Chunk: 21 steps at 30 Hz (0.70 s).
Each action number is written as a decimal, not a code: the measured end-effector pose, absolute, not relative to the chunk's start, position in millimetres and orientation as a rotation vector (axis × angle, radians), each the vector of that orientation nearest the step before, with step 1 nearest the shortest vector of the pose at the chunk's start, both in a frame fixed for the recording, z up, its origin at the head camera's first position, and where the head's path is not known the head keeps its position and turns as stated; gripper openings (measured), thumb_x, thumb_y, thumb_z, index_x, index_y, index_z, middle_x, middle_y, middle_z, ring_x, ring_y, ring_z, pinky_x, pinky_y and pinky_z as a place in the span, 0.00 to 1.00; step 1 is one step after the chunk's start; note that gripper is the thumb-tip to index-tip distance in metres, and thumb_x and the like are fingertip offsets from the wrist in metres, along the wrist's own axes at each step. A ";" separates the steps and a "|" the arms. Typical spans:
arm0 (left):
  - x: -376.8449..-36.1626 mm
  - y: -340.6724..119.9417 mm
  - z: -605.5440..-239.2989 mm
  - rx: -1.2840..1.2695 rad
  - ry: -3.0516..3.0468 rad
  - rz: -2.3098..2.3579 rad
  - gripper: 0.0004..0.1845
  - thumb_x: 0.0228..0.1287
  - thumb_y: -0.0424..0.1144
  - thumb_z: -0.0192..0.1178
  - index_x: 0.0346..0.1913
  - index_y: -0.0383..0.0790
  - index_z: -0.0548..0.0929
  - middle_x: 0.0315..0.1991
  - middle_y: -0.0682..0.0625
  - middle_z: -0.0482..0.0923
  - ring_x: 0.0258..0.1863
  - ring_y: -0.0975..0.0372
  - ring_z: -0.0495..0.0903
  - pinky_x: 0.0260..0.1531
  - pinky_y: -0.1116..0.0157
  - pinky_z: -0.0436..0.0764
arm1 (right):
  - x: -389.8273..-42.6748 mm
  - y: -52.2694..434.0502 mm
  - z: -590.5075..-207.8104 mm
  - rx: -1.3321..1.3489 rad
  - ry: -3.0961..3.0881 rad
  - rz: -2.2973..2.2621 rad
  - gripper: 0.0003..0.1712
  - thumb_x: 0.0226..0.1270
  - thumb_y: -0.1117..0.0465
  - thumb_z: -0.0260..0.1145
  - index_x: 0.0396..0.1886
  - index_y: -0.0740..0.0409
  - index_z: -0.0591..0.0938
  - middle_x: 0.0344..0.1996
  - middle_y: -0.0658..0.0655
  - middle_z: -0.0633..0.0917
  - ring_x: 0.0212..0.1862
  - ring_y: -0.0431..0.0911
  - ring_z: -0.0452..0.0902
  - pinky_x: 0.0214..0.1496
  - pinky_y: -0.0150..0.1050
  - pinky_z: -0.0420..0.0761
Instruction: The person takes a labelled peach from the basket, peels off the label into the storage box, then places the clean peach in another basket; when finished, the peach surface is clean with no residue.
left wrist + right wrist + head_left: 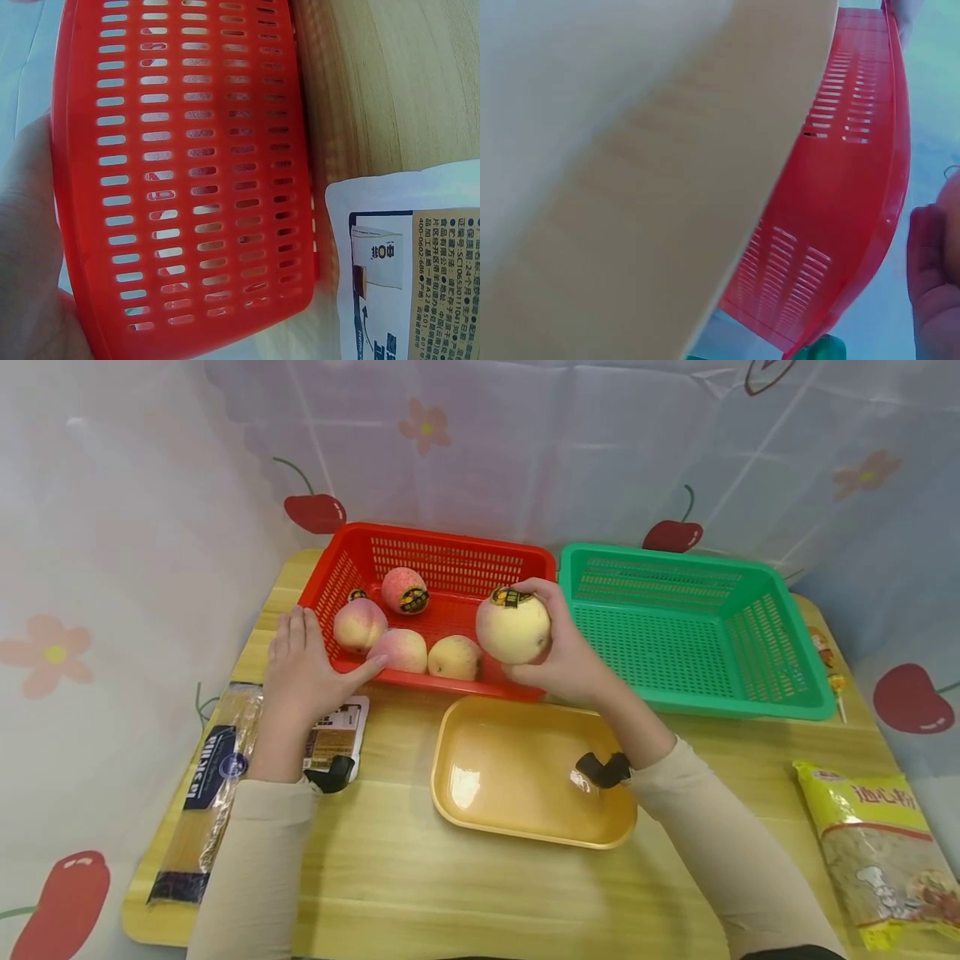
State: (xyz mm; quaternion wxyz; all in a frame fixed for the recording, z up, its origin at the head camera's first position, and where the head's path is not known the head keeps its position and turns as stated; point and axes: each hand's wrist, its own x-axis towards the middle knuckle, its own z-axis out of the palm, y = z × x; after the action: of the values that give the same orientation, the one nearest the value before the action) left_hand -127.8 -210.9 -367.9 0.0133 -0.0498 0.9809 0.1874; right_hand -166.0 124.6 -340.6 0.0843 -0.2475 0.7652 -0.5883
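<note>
My right hand grips a large pale yellow peach with a dark sticker on top, held over the right part of a red plastic basket. Inside that basket lie several other peaches, among them a redder one at the back and a yellowish one at the front wall. At the basket's left end is my left hand, its fingers straight along the rim and its thumb stretched over the front corner. The left wrist view shows this hand against the rim of the slotted wall.
A green basket stands right of the red one. In front sits a shallow yellow tray. A spaghetti pack and a white-edged packet lie at left. Right are a pasta bag and a lollipop.
</note>
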 end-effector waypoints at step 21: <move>-128.0 -209.4 -367.2 -0.168 3.053 0.563 0.71 0.50 0.84 0.45 0.78 0.29 0.35 0.79 0.32 0.29 0.79 0.39 0.31 0.76 0.38 0.37 | -136.1 139.8 -335.0 -0.642 2.189 -1.936 0.54 0.48 0.71 0.79 0.69 0.41 0.58 0.68 0.54 0.64 0.63 0.51 0.71 0.49 0.42 0.87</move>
State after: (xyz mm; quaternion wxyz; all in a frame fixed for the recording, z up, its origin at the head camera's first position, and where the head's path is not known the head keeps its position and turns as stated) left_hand -128.0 -209.4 -367.2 0.0164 -0.0540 0.9818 0.1811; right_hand -136.1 139.8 -335.0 0.0746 -0.2140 0.7296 -0.6452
